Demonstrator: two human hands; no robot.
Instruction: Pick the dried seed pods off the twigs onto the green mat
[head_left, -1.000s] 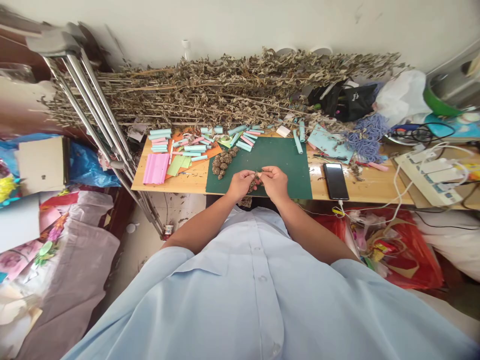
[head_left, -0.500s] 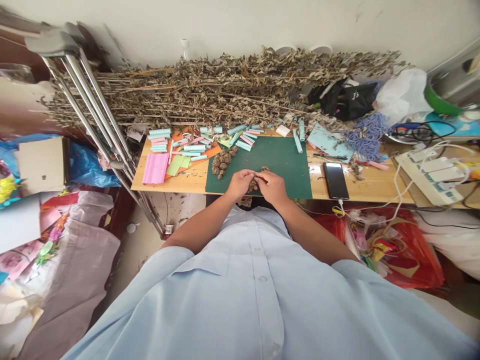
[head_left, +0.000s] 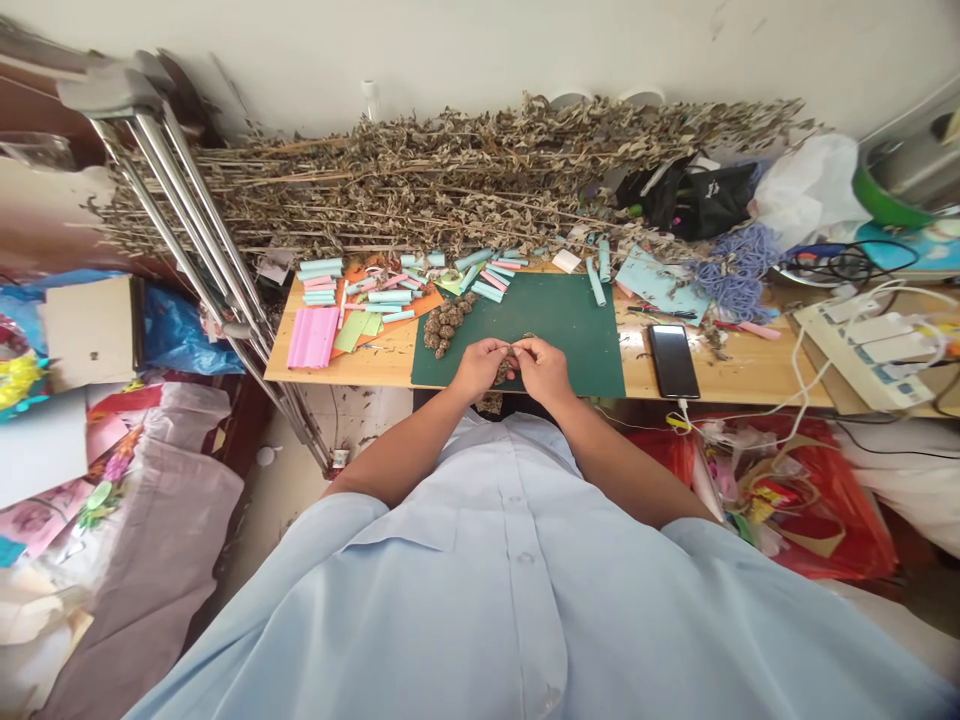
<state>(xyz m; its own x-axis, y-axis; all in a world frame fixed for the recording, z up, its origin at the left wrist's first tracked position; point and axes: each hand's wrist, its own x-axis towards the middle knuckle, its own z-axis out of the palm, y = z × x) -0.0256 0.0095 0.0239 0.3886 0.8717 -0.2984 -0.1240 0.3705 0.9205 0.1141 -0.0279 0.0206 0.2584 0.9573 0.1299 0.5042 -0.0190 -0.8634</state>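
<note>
Close together over the front edge of a green cutting mat (head_left: 562, 320), both hands work on one brown clump of dried leaves (head_left: 504, 372). My left hand (head_left: 480, 368) is closed, thumb and fingertips pinching it from the left. From the other side my right hand (head_left: 543, 368) grips it too, fingers curled; the palms hide part of the clump. On the mat's left part lies a pile of brown balls of dried leaves (head_left: 446, 325). Bits of similar brown material (head_left: 490, 403) show below the hands, near the lap.
Long dried leafy stalks (head_left: 450, 180) span the table's back. Paper rolls (head_left: 390, 296) and pink paper (head_left: 313, 337) lie left of the mat; a phone (head_left: 673, 360), purple cord (head_left: 739, 275) and power strip (head_left: 862, 350) lie right. Metal crutches (head_left: 195, 210) lean at the left.
The fingers have shifted very slightly around the clump, the right hand a little more curled. Otherwise the table looks the same.
</note>
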